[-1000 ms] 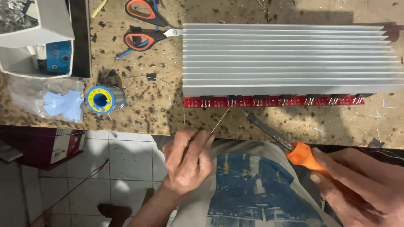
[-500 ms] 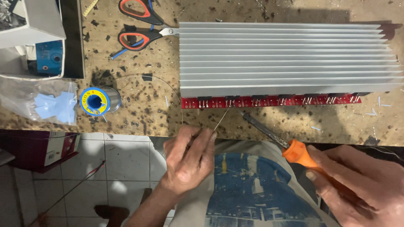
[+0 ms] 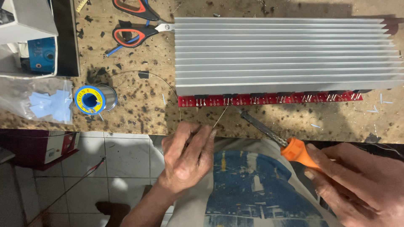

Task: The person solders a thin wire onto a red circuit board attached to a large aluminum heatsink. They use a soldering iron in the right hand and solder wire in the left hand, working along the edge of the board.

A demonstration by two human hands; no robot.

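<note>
A blue-and-yellow spool of solder wire (image 3: 91, 99) sits on the speckled counter (image 3: 139, 113). The left hand (image 3: 186, 157) pinches a thin solder strand (image 3: 220, 117) toward the red circuit strip (image 3: 269, 99) under a ribbed aluminium heatsink (image 3: 282, 50). The right hand (image 3: 357, 180) grips an orange-handled soldering iron (image 3: 273, 134), tip near the strip.

A ribbed heat sink (image 3: 286, 52) of matt, brushed-looking metal lies on a rough, scorched and pitted wooden worktop (image 3: 139, 113); the soldering iron (image 3: 273, 134) pairs a dull, darkened metal shaft with a smooth orange plastic handle, beside a crinkled clear plastic bag (image 3: 38, 101).
</note>
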